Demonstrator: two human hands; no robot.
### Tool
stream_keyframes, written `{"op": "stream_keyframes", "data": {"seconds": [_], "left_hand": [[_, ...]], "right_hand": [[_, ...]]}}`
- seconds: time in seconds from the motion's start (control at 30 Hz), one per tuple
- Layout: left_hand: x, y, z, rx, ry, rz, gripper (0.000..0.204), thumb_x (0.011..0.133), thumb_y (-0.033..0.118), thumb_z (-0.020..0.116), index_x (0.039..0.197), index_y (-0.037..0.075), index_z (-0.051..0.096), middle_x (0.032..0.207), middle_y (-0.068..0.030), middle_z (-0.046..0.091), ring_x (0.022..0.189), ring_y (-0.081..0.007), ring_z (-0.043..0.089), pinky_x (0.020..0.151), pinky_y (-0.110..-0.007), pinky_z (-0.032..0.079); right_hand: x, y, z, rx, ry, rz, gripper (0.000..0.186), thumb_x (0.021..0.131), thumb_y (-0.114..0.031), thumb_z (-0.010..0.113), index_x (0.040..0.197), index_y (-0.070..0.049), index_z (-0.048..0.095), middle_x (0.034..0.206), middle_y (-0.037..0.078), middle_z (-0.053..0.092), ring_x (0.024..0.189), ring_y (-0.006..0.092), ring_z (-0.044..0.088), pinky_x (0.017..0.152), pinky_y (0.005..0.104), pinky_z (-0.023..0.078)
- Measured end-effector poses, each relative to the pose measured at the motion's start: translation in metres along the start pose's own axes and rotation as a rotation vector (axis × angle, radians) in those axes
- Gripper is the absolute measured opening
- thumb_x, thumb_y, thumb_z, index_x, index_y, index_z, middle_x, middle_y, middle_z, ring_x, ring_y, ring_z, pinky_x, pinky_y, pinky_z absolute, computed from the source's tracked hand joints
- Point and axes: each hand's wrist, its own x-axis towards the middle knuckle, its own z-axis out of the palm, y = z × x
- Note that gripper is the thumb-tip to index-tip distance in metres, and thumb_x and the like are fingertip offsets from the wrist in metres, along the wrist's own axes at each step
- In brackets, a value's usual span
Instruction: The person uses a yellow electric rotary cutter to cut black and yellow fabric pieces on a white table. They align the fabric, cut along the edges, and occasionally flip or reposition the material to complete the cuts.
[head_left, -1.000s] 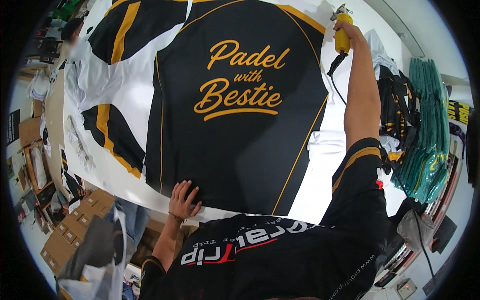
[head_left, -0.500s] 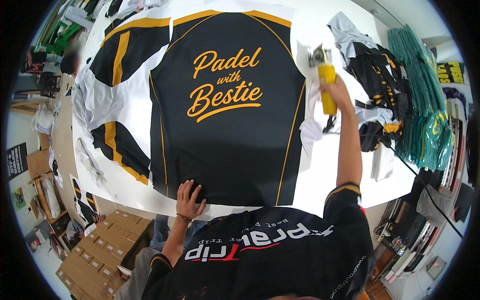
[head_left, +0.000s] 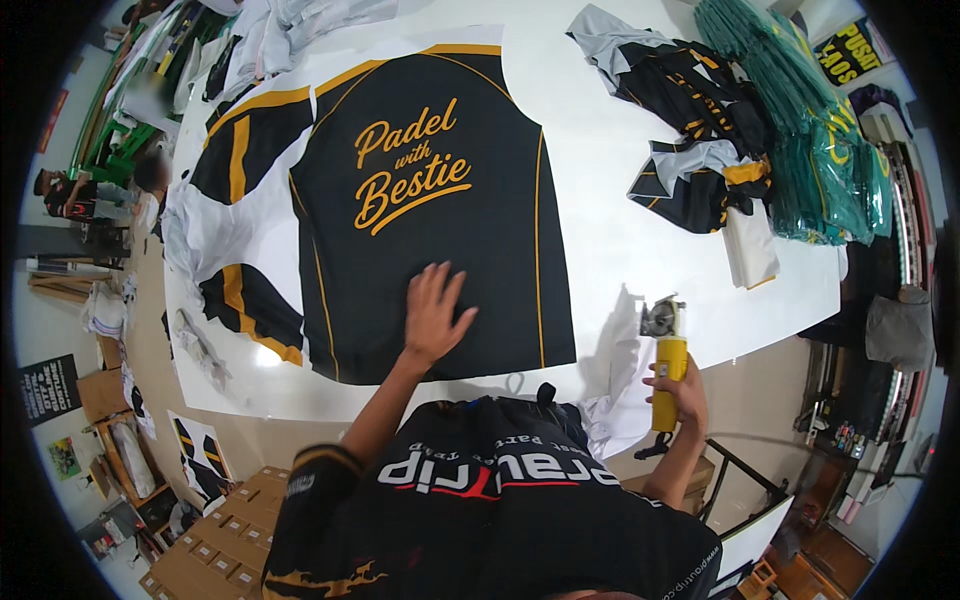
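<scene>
A large black shirt panel (head_left: 510, 250) with gold lettering and gold piping lies flat on the white table (head_left: 610, 220). My left hand (head_left: 437, 318) is over its lower part, fingers spread and holding nothing; contact with the cloth is hard to tell. In my right hand (head_left: 687, 395) is a yellow handheld electric rotary cutter (head_left: 668, 372), upright, its round metal blade head pointing away from me. Loose white fabric (head_left: 618, 405) hangs beside the cutter at the table's near edge. Left of the panel lie black sleeve pieces (head_left: 270, 140) with gold stripes, joined by white cloth.
At the far right are a heap of black and grey garments (head_left: 685, 95), a folded white cloth (head_left: 750, 250) and green garments in clear plastic (head_left: 815, 150). Cardboard boxes (head_left: 235, 525) stand on the floor at lower left. Another person (head_left: 75, 195) is in the left background.
My right hand has drawn the cutter from beside the panel's upper right toward me, to the near edge. My left hand has moved up from the panel's bottom edge. The view has shifted.
</scene>
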Motion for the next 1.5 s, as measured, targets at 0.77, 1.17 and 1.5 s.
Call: {"op": "stream_keyframes", "data": {"seconds": [0.77, 1.17, 1.5], "left_hand": [[-0.197, -0.033, -0.118, -0.110, -0.648, -0.277, 0.027, 0.086, 0.031, 0.077, 0.106, 0.013, 0.078, 0.102, -0.0119, 0.077, 0.100, -0.0344, 0.074, 0.072, -0.043, 0.062], [-0.090, -0.003, 0.029, 0.260, -0.023, -0.270, 0.085, 0.099, 0.062, 0.054, 0.161, 0.006, 0.037, 0.168, -0.0319, 0.020, 0.156, -0.0524, 0.015, 0.123, -0.067, 0.014], [-0.103, 0.006, 0.035, 0.285, 0.001, -0.275, 0.089, 0.097, 0.062, 0.056, 0.159, 0.001, 0.038, 0.165, -0.0357, 0.022, 0.152, -0.0567, 0.019, 0.121, -0.070, 0.018]], "right_hand": [[0.034, 0.012, 0.074, -0.383, -0.336, -0.204, 0.065, 0.071, -0.004, 0.076, 0.132, -0.003, 0.052, 0.104, 0.012, 0.065, 0.084, 0.0248, 0.069, 0.072, 0.0399, 0.062], [0.043, -0.011, 0.093, -0.904, -0.248, -0.485, 0.076, 0.071, -0.015, 0.076, 0.139, -0.003, 0.045, 0.101, 0.026, 0.071, 0.097, 0.0452, 0.070, 0.084, 0.0482, 0.056], [0.069, -0.050, 0.120, -1.048, -0.310, -0.406, 0.075, 0.073, -0.016, 0.074, 0.139, -0.002, 0.042, 0.104, 0.033, 0.069, 0.100, 0.0492, 0.068, 0.085, 0.0512, 0.056]]}}
